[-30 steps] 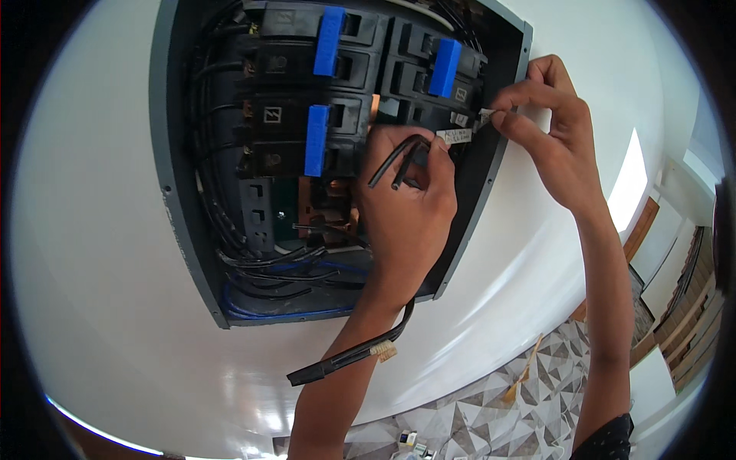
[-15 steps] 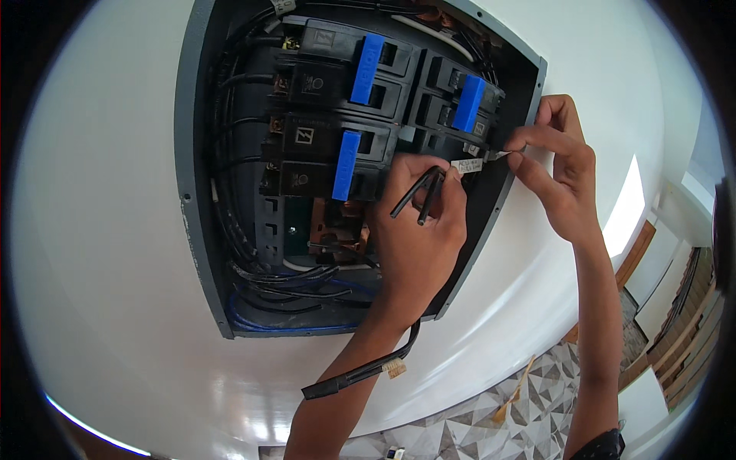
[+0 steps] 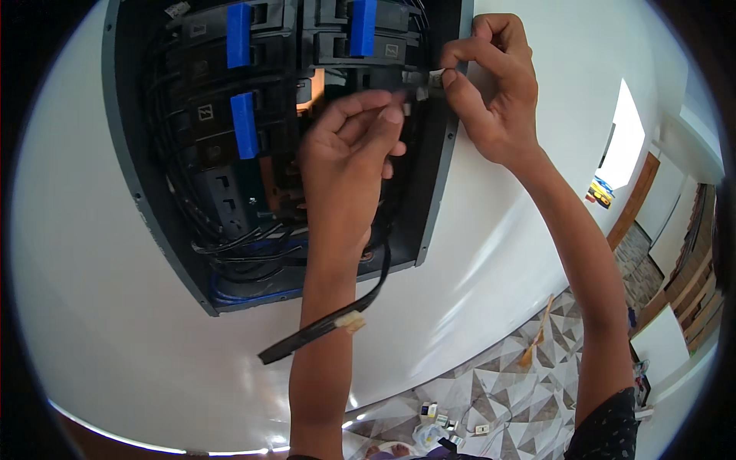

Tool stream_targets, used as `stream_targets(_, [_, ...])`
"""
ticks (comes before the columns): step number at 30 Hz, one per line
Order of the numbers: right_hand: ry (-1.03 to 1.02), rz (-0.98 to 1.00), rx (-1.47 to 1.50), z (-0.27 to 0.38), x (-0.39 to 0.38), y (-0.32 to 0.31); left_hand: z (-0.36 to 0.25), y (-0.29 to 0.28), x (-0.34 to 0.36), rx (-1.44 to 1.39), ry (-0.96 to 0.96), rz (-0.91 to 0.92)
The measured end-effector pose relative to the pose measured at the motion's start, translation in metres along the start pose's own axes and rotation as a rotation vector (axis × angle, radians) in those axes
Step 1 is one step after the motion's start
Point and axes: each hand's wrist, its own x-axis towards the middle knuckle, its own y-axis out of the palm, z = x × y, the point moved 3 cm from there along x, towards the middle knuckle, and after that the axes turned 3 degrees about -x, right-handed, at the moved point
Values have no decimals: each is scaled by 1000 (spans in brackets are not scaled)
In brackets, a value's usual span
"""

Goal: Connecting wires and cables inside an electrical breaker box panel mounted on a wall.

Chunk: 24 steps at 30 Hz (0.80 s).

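My left hand [image 3: 349,146] is inside the grey electrical panel box [image 3: 441,192], its fingers curled and its thumb close to the index finger. The fingertips are blurred, and what they hold, if anything, I cannot make out. At the box's right edge, my right hand [image 3: 502,96] pinches a small white label [image 3: 437,78] between thumb and index finger. A dark wire passes close to that label, inside the box. Circuit breakers [image 3: 211,111] with blue handle bars [image 3: 244,126] fill the upper part. A black cable [image 3: 303,337] with a beige tag [image 3: 351,321] hangs out below, across my left forearm.
Several loose black wires [image 3: 253,249] and a blue wire [image 3: 264,297] lie in the box bottom. The box sits in a white wall [image 3: 92,230]. On the patterned floor [image 3: 491,376] are a broom [image 3: 537,337] and small packages [image 3: 437,418]. A wooden railing [image 3: 686,307] stands right.
The panel has shifted up and left in view. My left hand no longer shows the two black wire ends and label it held. My right hand still pinches at the box edge.
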Motion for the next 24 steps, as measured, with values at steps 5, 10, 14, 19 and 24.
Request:
stream_targets(5, [-14, -27, -12, 4, 0, 1, -11, -8, -27, -262, -46, 242])
stream_targets(10, [17, -20, -44, 4, -1, 3, -15, -24, -67, -441, -15, 450])
stream_targets(14, [2, -127, -11, 2, -1, 4, -7, -42, -102, -530, 127, 461])
stream_targets(19, [-1, -91, -45, 0, -4, 4, 5, -62, -128, -492, 302, 314])
stream_targets(24, [15, -80, 25, -2, -4, 4, 6, -33, -154, -4, 284, 186])
